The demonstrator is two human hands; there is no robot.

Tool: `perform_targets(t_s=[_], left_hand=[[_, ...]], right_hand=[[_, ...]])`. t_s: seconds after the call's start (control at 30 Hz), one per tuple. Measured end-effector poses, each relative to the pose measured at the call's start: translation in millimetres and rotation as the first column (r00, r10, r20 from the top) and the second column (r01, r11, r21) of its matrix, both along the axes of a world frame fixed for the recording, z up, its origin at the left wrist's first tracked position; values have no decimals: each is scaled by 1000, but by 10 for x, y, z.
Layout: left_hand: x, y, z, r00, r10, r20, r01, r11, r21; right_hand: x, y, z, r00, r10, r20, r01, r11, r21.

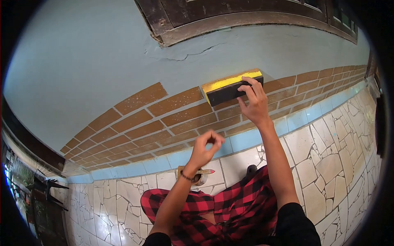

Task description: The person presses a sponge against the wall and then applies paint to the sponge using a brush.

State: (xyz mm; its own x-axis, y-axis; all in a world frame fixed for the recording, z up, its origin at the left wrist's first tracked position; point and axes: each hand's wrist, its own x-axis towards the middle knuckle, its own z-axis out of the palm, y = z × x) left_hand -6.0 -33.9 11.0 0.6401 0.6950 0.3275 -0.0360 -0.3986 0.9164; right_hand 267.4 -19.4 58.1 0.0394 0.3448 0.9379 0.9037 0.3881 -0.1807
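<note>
My right hand (255, 100) has its fingers and thumb on the black backing of a long yellow sponge block (232, 80), which rests against the wall at the top edge of the brick pattern (179, 102). The block's far side is hidden against the wall. My left hand (205, 147) hangs in front of the lower bricks, slightly blurred. Its fingers curl toward the thumb, and I see nothing in them. Below my left wrist stands a small can (200, 179), partly covered by my forearm. A paintbrush (204, 171) with a red-tipped handle lies across it.
Brown bricks with pale joints run along the low part of the grey-blue wall (102, 53), above a light blue tile skirting (156, 165). A crack (197, 53) crosses the plaster under the dark wooden frame (246, 30). Pale stone-pattern floor (324, 164) surrounds my crossed legs.
</note>
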Motion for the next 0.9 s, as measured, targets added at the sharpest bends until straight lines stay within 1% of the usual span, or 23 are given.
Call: perform_targets(t_s=[0.1, 0.2, 0.23, 0.33, 0.37, 0.47, 0.57, 0.77, 0.87, 0.9], left_hand=[[-287, -234, -271, 994, -5, -107, 9, 999, 40], [-439, -416, -444, 996, 34, -88, -36, 999, -21], [-494, -443, -448, 996, 42, -83, -35, 995, 89], [-624, -513, -618, 994, 104, -21, -103, 994, 29], [-655, -537, -694, 993, 115, 19, -115, 993, -14], [-698, -591, -858, 992, 116, 44, -115, 993, -19], [-684, -618, -870, 996, 78, 32, -77, 997, -4], [-648, -590, -861, 995, 85, 53, -84, 996, -26], [-666, -585, -864, 993, 101, 56, -100, 995, -23], [-669, -586, -869, 993, 104, 56, -103, 994, -26]], right_hand=[[-55, -17, 5, 1000, -23, -2, 23, 1000, 21], [-148, -14, -28, 998, -67, -21, 68, 997, 40], [-178, 0, -46, 996, -81, -25, 83, 996, 43], [-241, 76, -101, 994, -108, -16, 108, 992, 65], [-264, 93, -119, 993, -113, -13, 114, 991, 73], [-287, 68, -97, 987, -154, 42, 153, 988, 38], [-291, 43, -56, 981, -180, 73, 180, 984, -4], [-253, -33, 13, 982, -161, 96, 165, 986, -30], [-212, -172, 176, 988, -120, 93, 117, 992, 41], [-183, -243, 234, 991, -105, 80, 102, 994, 37]])
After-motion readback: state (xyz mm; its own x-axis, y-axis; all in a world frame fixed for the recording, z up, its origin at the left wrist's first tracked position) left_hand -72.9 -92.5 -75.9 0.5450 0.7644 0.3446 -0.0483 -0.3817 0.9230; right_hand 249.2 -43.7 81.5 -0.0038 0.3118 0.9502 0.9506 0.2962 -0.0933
